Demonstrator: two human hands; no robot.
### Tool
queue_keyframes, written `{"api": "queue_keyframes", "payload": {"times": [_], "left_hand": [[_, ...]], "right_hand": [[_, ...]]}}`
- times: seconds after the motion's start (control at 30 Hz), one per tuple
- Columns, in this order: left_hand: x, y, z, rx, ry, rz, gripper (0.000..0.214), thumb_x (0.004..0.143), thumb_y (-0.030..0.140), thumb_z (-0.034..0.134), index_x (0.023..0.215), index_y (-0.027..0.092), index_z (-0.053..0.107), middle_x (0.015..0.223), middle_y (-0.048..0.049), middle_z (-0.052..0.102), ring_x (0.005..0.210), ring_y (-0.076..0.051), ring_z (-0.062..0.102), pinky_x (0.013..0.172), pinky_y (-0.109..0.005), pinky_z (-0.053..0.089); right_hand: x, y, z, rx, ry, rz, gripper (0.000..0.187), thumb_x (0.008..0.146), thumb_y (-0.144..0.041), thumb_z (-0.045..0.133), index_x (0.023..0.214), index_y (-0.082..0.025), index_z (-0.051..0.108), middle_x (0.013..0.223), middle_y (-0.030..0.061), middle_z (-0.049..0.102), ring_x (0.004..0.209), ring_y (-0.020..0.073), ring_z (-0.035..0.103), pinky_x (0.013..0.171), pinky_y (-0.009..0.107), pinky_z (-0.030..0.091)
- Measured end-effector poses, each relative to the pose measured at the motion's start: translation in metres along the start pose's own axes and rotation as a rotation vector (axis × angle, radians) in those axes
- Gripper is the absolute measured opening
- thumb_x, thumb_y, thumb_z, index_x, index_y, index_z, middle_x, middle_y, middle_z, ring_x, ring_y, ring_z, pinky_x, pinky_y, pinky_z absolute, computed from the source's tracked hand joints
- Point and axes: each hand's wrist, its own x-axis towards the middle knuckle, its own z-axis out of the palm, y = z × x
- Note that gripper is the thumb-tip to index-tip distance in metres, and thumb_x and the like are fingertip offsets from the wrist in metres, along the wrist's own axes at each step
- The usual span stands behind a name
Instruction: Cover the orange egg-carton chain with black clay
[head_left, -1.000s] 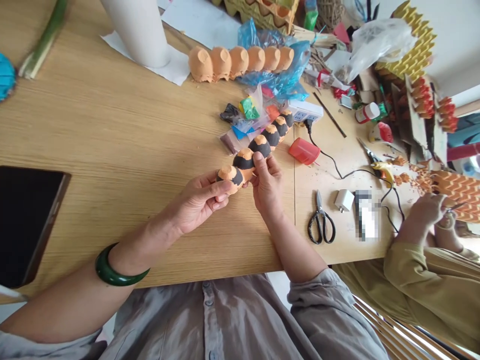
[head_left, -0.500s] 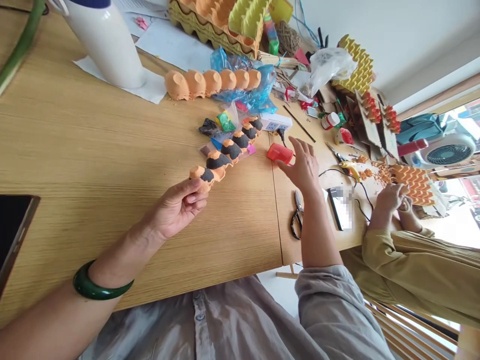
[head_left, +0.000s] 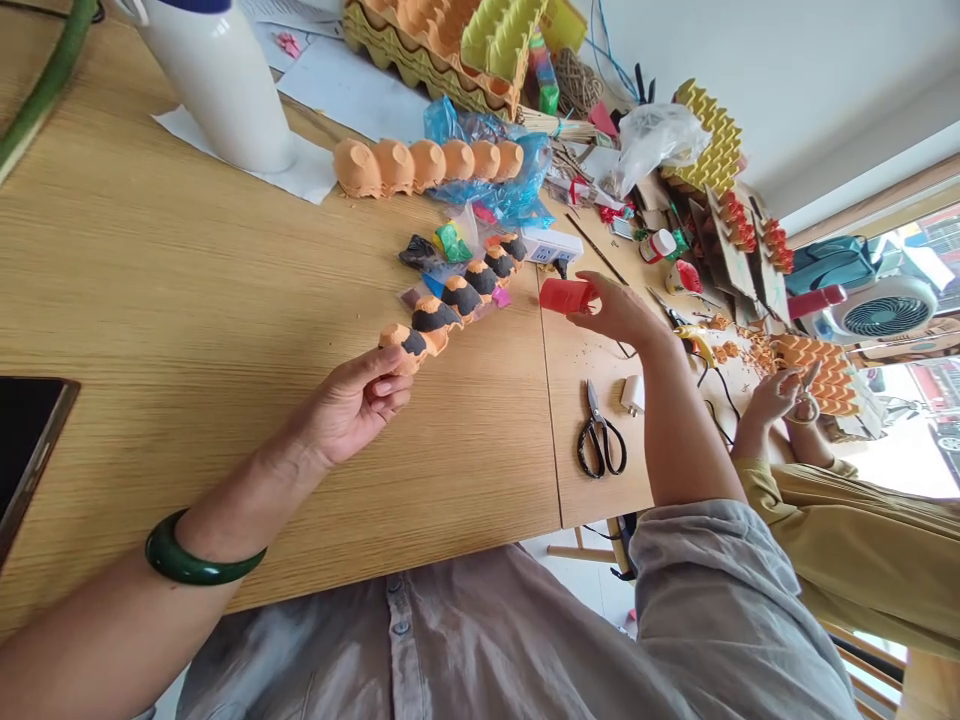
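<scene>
My left hand (head_left: 367, 405) pinches the near end of an orange egg-carton strip (head_left: 459, 296), whose row of bumps is partly painted black. The strip slants away from me above the table, its far end over some small plastic bags. To its right, my right hand (head_left: 619, 312) has its thumb and fingers closed around the right end of a small translucent red plastic cup (head_left: 561, 295) lying on its side. Its contents are hidden. An unpainted orange egg-carton strip (head_left: 427, 165) rests farther back, partly against a blue plastic bag (head_left: 529, 180).
Black-handled scissors (head_left: 598, 440) and a white charger plug (head_left: 632, 395) lie near my right forearm. A white jug (head_left: 232, 95) stands at back left. Stacked egg trays (head_left: 427, 60) are behind. At right, a co-worker's hands (head_left: 780, 395) work beside an orange egg tray (head_left: 817, 370).
My right hand has closed on the red cup, which has turned more level. My right forearm has swung right, uncovering the scissors and the plug. My left hand keeps its hold on the strip.
</scene>
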Motion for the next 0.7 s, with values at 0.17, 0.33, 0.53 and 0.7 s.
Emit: {"api": "queue_keyframes", "payload": {"times": [0.17, 0.33, 0.53, 0.7], "left_hand": [[-0.002, -0.001, 0.002, 0.038, 0.044, 0.036, 0.069, 0.046, 0.028, 0.114, 0.071, 0.017, 0.051, 0.062, 0.012, 0.043, 0.05, 0.001, 0.034, 0.04, -0.009, 0.031], [-0.003, -0.002, 0.004, 0.127, 0.071, 0.04, 0.07, 0.04, 0.036, 0.114, 0.072, 0.016, 0.055, 0.062, 0.0103, 0.046, 0.05, 0.001, 0.034, 0.04, -0.009, 0.031], [-0.002, -0.004, 0.006, 0.187, 0.099, 0.029, 0.069, 0.036, 0.041, 0.114, 0.074, 0.015, 0.062, 0.062, 0.0099, 0.047, 0.051, 0.0, 0.032, 0.041, -0.01, 0.03], [-0.003, -0.005, 0.002, 0.215, 0.078, 0.03, 0.057, 0.045, 0.039, 0.112, 0.075, 0.014, 0.07, 0.064, 0.0072, 0.048, 0.054, -0.002, 0.033, 0.044, -0.012, 0.029]], "right_hand": [[0.02, -0.009, -0.043, -0.081, -0.015, 0.096, 0.05, 0.084, -0.041, 0.078, 0.129, -0.019, 0.074, 0.118, 0.0154, 0.082, 0.103, 0.034, 0.076, 0.091, 0.049, 0.061], [0.047, 0.005, -0.08, -0.112, 0.059, 0.149, 0.053, 0.084, -0.052, 0.081, 0.13, -0.024, 0.077, 0.113, 0.0118, 0.082, 0.1, 0.0335, 0.077, 0.091, 0.051, 0.061], [0.088, 0.007, -0.089, -0.174, 0.214, 0.335, 0.07, 0.082, -0.05, 0.084, 0.141, -0.014, 0.07, 0.129, 0.0234, 0.079, 0.121, 0.0461, 0.071, 0.108, 0.067, 0.054], [0.118, -0.001, -0.078, -0.194, 0.192, 0.384, 0.062, 0.089, -0.056, 0.078, 0.137, -0.018, 0.074, 0.137, 0.0219, 0.077, 0.13, 0.0452, 0.068, 0.113, 0.064, 0.052]]}}
